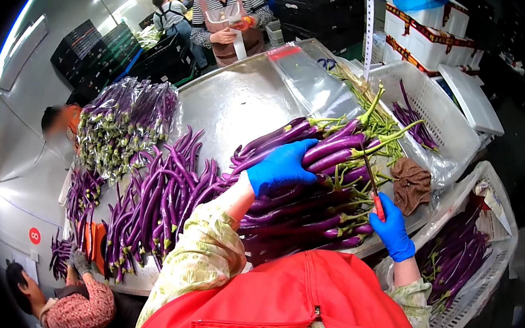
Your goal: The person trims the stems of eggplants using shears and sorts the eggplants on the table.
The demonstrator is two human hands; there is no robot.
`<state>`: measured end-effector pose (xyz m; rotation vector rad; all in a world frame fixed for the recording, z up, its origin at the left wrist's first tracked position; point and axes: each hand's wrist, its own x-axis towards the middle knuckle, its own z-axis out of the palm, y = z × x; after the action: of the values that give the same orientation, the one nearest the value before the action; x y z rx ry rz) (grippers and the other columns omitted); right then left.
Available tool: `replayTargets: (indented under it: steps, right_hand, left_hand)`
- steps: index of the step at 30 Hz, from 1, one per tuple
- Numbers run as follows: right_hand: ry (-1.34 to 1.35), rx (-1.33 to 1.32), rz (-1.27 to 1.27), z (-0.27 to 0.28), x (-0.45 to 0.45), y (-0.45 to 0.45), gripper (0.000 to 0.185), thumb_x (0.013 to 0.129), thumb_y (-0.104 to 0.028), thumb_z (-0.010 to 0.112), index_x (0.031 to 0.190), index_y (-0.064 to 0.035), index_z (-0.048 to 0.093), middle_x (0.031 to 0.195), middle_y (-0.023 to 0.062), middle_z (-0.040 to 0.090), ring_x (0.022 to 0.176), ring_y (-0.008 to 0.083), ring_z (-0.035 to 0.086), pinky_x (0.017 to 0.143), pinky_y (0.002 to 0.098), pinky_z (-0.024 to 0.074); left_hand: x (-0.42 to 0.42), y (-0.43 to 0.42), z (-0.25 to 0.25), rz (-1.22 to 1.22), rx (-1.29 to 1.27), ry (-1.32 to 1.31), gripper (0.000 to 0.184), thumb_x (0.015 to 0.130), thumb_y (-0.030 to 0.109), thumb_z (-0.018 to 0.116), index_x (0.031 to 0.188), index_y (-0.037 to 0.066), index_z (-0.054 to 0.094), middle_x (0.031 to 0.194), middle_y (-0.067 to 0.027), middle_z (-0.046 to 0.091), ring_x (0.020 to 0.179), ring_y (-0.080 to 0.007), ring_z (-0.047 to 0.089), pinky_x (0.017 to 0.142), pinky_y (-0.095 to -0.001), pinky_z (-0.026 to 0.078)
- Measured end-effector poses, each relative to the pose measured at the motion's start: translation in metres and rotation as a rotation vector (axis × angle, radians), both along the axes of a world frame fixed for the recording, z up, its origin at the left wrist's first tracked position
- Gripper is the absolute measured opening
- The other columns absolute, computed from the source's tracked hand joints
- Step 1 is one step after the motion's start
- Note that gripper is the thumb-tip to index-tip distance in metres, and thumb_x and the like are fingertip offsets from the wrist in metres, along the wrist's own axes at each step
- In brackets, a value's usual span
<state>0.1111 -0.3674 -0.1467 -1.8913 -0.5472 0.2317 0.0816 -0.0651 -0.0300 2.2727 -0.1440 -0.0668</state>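
My left hand (282,166), in a blue glove, is wrapped round several long purple eggplants (337,152) whose green stems point to the upper right. My right hand (391,228), also gloved in blue, is closed on the red handle of scissors (376,202). The thin dark blades reach up to the stems of the held eggplants. Under and below my left hand lies a pile of more eggplants (295,214), stems to the right. Cut green stems (375,124) are heaped beyond them. A brown cloth (410,184) lies right of the stems, above my right hand.
Loose eggplants (169,196) and bagged ones (129,121) cover the metal table's (217,110) left side. Plastic bags (313,84) lie at the back. White crates (451,118) (469,294) stand right. Co-workers (231,24) (85,304) are across the table and at lower left.
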Motion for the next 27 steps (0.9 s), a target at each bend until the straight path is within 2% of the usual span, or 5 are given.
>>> replayTargets:
  steps: [2, 7, 12, 17, 27]
  right_hand:
    - [-0.107, 0.012, -0.001, -0.003, 0.001, 0.0, 0.051, 0.078, -0.008, 0.063, 0.124, 0.0073, 0.048, 0.099, 0.0146, 0.065, 0.082, 0.0145, 0.06, 0.075, 0.0283, 0.048]
    - [-0.223, -0.014, -0.034, -0.009, 0.002, 0.0, 0.047, 0.076, -0.01, 0.061, 0.121, 0.001, 0.051, 0.088, 0.0246, 0.061, 0.078, 0.0354, 0.063, 0.066, 0.0353, 0.0485]
    - [-0.19, -0.072, -0.075, -0.001, -0.006, -0.005, 0.042, 0.075, -0.01, 0.06, 0.117, -0.0035, 0.054, 0.082, 0.0235, 0.06, 0.074, 0.0386, 0.061, 0.061, 0.0382, 0.0466]
    - [0.046, 0.083, -0.142, -0.008, 0.002, -0.026, 0.056, 0.078, -0.009, 0.061, 0.13, 0.0037, 0.043, 0.095, 0.0069, 0.061, 0.078, 0.0071, 0.054, 0.071, 0.0232, 0.0461]
    - [0.054, -0.007, -0.073, 0.004, 0.023, -0.03, 0.059, 0.08, -0.011, 0.062, 0.133, 0.0013, 0.04, 0.103, 0.008, 0.059, 0.091, 0.0133, 0.056, 0.082, 0.0266, 0.0456]
  left_hand:
    - [-0.002, -0.005, 0.007, 0.03, -0.107, 0.118, 0.079, 0.064, 0.018, 0.075, 0.134, 0.003, 0.043, 0.117, -0.0108, 0.059, 0.107, -0.0175, 0.055, 0.095, -0.0302, 0.041]
    - [0.001, -0.007, 0.002, 0.033, -0.109, 0.133, 0.074, 0.063, 0.011, 0.075, 0.13, 0.002, 0.045, 0.114, -0.0081, 0.059, 0.103, -0.0149, 0.055, 0.093, -0.0288, 0.043]
    - [-0.004, -0.01, 0.013, 0.063, -0.326, 0.143, 0.07, 0.065, 0.005, 0.071, 0.13, 0.001, 0.045, 0.115, -0.0083, 0.058, 0.103, -0.0149, 0.054, 0.093, -0.0289, 0.042]
    - [-0.001, 0.009, -0.004, 0.102, -0.28, 0.074, 0.07, 0.065, 0.006, 0.071, 0.13, 0.001, 0.045, 0.111, -0.0093, 0.06, 0.1, -0.016, 0.056, 0.091, -0.0288, 0.044]
    - [-0.004, 0.002, -0.021, 0.024, 0.152, 0.033, 0.079, 0.064, 0.019, 0.072, 0.134, 0.0, 0.04, 0.117, -0.0224, 0.057, 0.108, -0.0307, 0.057, 0.094, -0.0345, 0.043]
